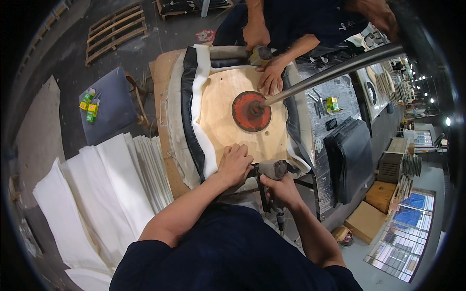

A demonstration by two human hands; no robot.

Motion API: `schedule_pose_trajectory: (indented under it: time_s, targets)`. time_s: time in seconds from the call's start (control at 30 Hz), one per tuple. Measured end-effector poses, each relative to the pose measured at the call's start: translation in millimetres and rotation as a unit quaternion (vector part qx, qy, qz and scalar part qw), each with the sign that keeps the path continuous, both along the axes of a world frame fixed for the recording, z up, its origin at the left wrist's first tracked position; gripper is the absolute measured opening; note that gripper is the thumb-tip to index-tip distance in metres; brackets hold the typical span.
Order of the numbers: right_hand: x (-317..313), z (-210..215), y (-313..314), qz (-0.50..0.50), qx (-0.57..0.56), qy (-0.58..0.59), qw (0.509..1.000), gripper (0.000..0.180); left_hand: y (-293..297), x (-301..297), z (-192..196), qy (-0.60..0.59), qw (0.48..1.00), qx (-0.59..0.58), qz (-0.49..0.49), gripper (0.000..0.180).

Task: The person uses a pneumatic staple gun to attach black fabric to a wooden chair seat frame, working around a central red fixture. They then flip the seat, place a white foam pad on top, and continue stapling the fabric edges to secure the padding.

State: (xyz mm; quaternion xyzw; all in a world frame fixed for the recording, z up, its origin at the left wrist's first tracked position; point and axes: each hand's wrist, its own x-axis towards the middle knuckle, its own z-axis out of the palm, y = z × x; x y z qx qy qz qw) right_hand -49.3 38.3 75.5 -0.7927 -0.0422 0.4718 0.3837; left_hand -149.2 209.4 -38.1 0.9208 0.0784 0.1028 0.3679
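A plywood seat panel (218,106) lies with white foam (199,97) and a black cover (188,97) around its edges. On its middle presses a round red disc (241,111) at the end of a metal rod (335,72). My left hand (235,164) is at the panel's near edge, fingers bent and closed over the cover's edge, which they mostly hide. My right hand (284,189) grips a pneumatic staple gun (273,169), its nose close to my left thumb. Across from me, a co-worker's hand holds another staple gun (260,55); their other hand (273,75) rests on the panel.
White foam sheets (107,179) stand stacked at the left, near a grey-blue padded seat (108,104) with small green-yellow boxes. A wooden pallet (116,30) lies beyond. On the right, a table (315,80) bears black sheets (348,155). The rod slants across the upper right.
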Motion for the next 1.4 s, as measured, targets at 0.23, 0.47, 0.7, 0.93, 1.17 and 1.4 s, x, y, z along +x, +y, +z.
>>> schedule_pose_trajectory:
  time_s: [0.23, 0.47, 0.7, 0.93, 1.17, 1.4]
  targets:
    - [-0.8, -40.3, 1.4, 0.076, 0.108, -0.228, 0.965, 0.023, -1.0, 3.8, 1.9, 0.003, 1.0, 0.021, 0.005, 0.023]
    - [-1.1, -4.1, 9.1, 0.011, 0.004, -0.049, 0.999, 0.022, 2.5, -8.6, 0.4, -0.006, 1.0, 0.022, 0.018, 0.022]
    - [-13.9, -3.9, 12.4, -0.002, -0.013, -0.006, 1.0, 0.02, 1.0, -5.7, -9.4, 0.015, 0.998, -0.034, 0.046, 0.019]
    - [-19.4, -2.8, 16.3, 0.016, 0.009, -0.048, 0.999, 0.027, -8.2, -4.1, -15.7, -0.028, 0.998, -0.039, 0.048, 0.016]
    - [-19.4, 0.2, 21.9, -0.023, -0.032, -0.027, 0.999, 0.019, -2.4, -2.3, -10.9, -0.002, 0.996, -0.067, 0.063, 0.015]
    - [-23.6, 8.1, 26.3, -0.034, -0.036, -0.013, 0.999, 0.022, -2.9, -3.0, -5.4, 0.009, 0.995, -0.079, 0.066, 0.013]
